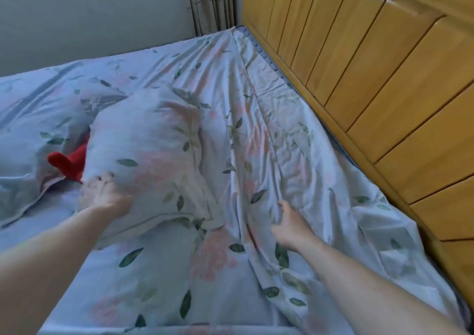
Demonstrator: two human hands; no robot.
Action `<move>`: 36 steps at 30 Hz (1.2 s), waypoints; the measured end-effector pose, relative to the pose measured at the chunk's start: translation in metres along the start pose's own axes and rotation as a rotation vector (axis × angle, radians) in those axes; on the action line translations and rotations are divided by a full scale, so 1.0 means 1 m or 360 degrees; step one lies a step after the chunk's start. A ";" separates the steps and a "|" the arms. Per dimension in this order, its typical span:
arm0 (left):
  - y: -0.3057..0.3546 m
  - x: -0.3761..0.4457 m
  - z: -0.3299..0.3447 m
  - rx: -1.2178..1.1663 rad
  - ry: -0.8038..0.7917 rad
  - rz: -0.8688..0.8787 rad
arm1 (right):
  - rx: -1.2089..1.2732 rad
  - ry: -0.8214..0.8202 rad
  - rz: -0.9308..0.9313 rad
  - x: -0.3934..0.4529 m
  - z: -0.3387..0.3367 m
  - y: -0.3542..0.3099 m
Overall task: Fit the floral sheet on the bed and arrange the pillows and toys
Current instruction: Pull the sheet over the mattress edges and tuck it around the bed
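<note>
Gripping the pillow (154, 155) lengthwise toward the wall, hands (102, 196) (289, 229) pinching sheet (295, 142).

Soft, cool daylight, no hard shadows; my left hand (104, 196) blurs, and the headboard (384, 83) beyond my right hand bows.

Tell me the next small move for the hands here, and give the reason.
Probably draw the bunched sheet toward the headboard with the right hand, which pinches a fold there. Ridges of loose fabric run along that side. The left hand grips the pillow, keeping it off the wrinkled part.
</note>
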State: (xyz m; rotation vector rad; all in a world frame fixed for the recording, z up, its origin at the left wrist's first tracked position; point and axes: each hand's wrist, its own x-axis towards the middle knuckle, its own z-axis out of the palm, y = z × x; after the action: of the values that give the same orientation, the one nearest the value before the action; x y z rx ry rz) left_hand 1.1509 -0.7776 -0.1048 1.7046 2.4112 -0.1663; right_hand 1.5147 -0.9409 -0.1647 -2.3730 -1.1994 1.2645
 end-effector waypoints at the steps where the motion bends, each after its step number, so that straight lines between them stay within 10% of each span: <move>1: 0.008 -0.008 0.012 0.0039 -0.0022 0.0162 | -0.0073 0.0001 0.0093 -0.007 0.000 0.030; 13: 0.227 -0.176 0.139 0.0283 -0.0623 0.1719 | -0.0043 -0.0298 0.0561 -0.095 0.016 0.210; 25: 0.283 -0.247 0.242 0.1221 -0.0745 0.2120 | -0.0372 0.0162 0.0541 -0.115 0.057 0.280; 36: 0.317 -0.264 0.178 0.0399 -0.0366 0.2146 | 0.0399 0.0442 0.0734 -0.145 0.041 0.322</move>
State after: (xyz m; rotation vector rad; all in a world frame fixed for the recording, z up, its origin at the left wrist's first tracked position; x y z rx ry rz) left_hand 1.5501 -0.9501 -0.2174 2.7669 0.7301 -0.4090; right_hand 1.6213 -1.2649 -0.2639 -2.5990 -0.3990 1.0657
